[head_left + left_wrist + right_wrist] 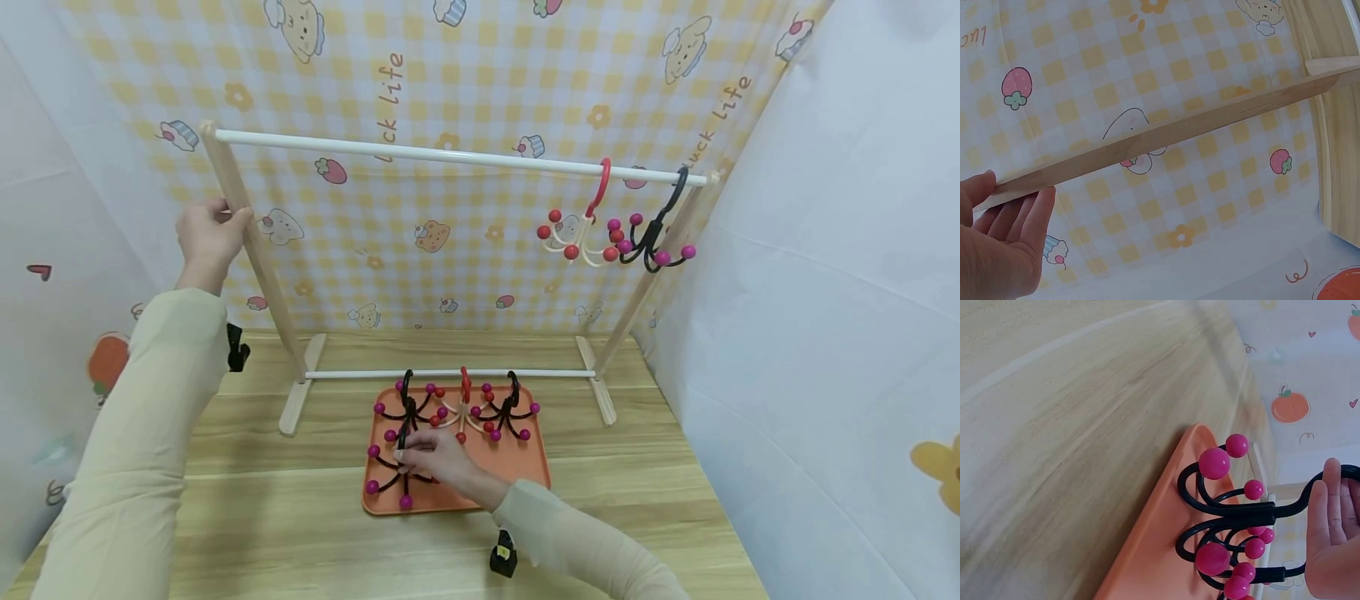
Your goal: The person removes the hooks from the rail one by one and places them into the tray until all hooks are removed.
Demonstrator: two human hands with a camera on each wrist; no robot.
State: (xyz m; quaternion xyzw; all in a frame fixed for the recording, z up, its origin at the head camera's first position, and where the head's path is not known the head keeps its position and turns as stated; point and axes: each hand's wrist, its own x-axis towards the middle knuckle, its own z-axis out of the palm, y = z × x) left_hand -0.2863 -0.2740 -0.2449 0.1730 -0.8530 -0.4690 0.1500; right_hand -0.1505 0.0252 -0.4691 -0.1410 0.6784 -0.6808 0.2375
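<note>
Head view: wooden clothes rack [258, 250] standing on the wooden table [247, 517], white top rail carrying a red-hooked hanger [581, 229] and a black hanger [656, 237] near its right end. Below, orange tray [532, 467] just in front of the rack's lower bar, holding more ball-tipped hangers. Left hand [208, 233] wrapped around the rack's left upright. Right hand [438, 458] over the tray, fingers pinching the front black multi-hook hanger [393, 475], lying at the tray's left front.

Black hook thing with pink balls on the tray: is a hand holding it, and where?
Yes. The right hand pinches the black hook by its curved stem. The left hand grips the rack's wooden post.
</note>
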